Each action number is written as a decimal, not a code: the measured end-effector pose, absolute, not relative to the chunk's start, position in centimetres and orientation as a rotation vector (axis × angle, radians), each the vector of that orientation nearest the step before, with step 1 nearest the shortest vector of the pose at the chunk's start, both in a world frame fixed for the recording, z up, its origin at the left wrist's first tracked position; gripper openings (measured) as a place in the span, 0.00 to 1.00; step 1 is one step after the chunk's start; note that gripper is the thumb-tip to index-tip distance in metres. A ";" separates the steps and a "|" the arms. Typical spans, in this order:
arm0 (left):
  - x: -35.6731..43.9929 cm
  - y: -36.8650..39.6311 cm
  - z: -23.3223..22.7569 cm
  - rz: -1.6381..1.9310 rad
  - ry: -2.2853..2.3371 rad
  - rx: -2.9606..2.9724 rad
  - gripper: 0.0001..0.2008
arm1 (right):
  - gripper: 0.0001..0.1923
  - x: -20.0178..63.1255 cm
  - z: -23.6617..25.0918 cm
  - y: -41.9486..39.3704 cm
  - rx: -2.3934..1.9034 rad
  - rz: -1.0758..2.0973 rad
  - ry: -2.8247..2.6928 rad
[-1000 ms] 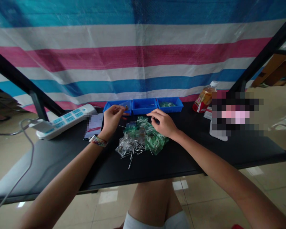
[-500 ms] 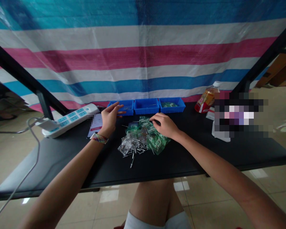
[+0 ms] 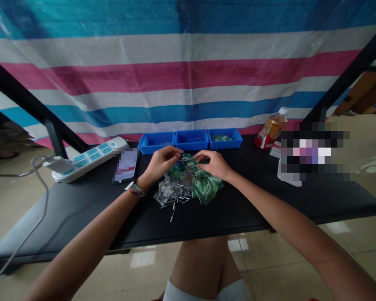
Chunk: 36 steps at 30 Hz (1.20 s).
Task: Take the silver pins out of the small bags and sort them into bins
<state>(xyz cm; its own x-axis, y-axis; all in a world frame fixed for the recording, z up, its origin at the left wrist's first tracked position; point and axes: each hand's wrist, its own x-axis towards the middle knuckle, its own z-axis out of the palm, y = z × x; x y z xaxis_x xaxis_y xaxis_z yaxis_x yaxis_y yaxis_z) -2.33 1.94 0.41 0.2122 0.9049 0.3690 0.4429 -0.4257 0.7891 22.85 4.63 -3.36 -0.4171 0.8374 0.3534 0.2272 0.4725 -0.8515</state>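
A heap of small green and clear parts with metal pins (image 3: 188,184) lies in the middle of the black table (image 3: 238,205). My left hand (image 3: 161,164) and my right hand (image 3: 213,164) both rest on the far edge of the heap, fingertips nearly meeting and pinched on small parts there; what exactly each pinches is too small to tell. A woven band sits on my left wrist. Three blue trays stand in a row just beyond the hands: left tray (image 3: 155,143), middle tray (image 3: 191,140), right tray (image 3: 225,138) with green parts inside.
A white power strip (image 3: 87,159) with a cable lies at the left. A card (image 3: 125,165) sits beside it. A bottle of amber drink (image 3: 269,130) and a blurred object on a white base (image 3: 290,175) stand at the right. Striped tarp hangs behind.
My left hand has come back from the left blue tray, where it opened, down to the heap. My right hand stayed on the heap, shifting slightly.
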 end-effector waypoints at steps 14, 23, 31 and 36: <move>-0.9 1.4 0.0 1.097 1.179 1.949 0.16 | 0.10 22.5 -2.1 5.0 -0.830 0.973 -1.514; -0.4 1.5 0.3 1.325 1.059 1.673 0.12 | 0.19 21.9 -2.0 4.6 -0.754 1.180 -1.455; -0.4 1.0 0.8 1.261 1.142 1.701 0.24 | 0.12 21.8 -1.5 3.8 -0.736 1.262 -1.514; -0.3 0.7 1.2 1.151 1.135 1.616 0.30 | 0.05 21.9 -0.6 3.0 -0.697 1.013 -1.598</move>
